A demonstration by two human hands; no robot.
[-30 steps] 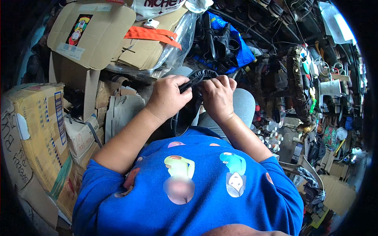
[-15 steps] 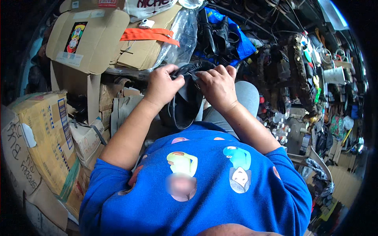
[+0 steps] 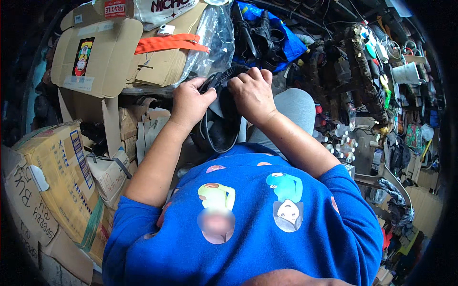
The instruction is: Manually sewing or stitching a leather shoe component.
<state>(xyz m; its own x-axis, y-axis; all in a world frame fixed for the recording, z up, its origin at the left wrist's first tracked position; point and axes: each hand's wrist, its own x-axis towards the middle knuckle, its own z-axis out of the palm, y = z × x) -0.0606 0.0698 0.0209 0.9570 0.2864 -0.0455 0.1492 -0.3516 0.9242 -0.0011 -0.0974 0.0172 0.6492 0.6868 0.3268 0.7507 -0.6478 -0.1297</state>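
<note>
A person in a blue shirt [image 3: 248, 229] sits looking down. Both hands grip a black strap [image 3: 217, 78] above the lap: the left hand [image 3: 191, 102] closed on one side, the right hand [image 3: 252, 93] pinching the other, seemingly to steady it. Beyond lie cardboard boxes [image 3: 95, 57], a clear plastic bag [image 3: 210, 38] and cluttered shelves [image 3: 381, 71].

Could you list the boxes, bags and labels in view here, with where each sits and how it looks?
Brown cardboard box, upper left, flaps open, bearing a tall dark sticker with a colourful figure.
Red-and-white label, top edge of that box.
Orange strap across flattened cardboard beside it.
Clear plastic bag, top centre, crumpled.
Yellowish carton, left, with a blue striped patch.
Blue bag, top, behind both hands.
</note>
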